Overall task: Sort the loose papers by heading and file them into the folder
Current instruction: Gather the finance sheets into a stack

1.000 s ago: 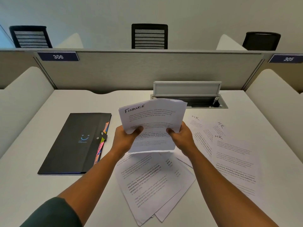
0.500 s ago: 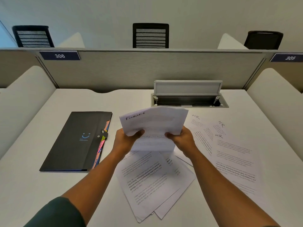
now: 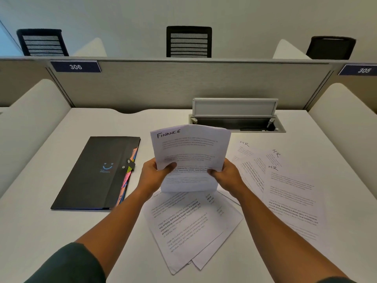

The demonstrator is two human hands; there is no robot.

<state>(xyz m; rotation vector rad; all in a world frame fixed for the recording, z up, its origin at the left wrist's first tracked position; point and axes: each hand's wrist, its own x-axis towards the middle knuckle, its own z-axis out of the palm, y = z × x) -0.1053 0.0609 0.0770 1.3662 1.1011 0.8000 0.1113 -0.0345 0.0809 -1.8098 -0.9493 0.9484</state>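
Task status: sorting is partly done and filing has not begun, judging by the layout. The left hand [image 3: 153, 175] and the right hand [image 3: 226, 175] both hold a small sheaf of FINANCE sheets [image 3: 190, 158] raised above the desk [image 3: 36, 231] at centre view; each thumb is pressed onto the front face with the fingers curled behind, so the sheaf is pinched at its lower left and lower right edges. The top sheet bears the handwritten heading FINANCE; the number of sheets behind it cannot be determined. At 3 o'clock from the hands, three HR sheets [image 3: 289, 193] lie fanned and overlapping on the desk, each with its HR heading visible; this group appears sorted but not squared up. At 6 o'clock, directly beneath the hands, a loose overlapping pile of printed sheets [image 3: 187, 227] lies flat; its headings are hidden by the raised sheaf, so its category cannot be told. At 9 o'clock, the black expanding folder [image 3: 95, 172] lies flat with its flap strap fastened and coloured index tabs showing along its right edge. Remaining work, as judged: classify the central pile, square each group, unfasten the folder, and insert each group behind its matching tab
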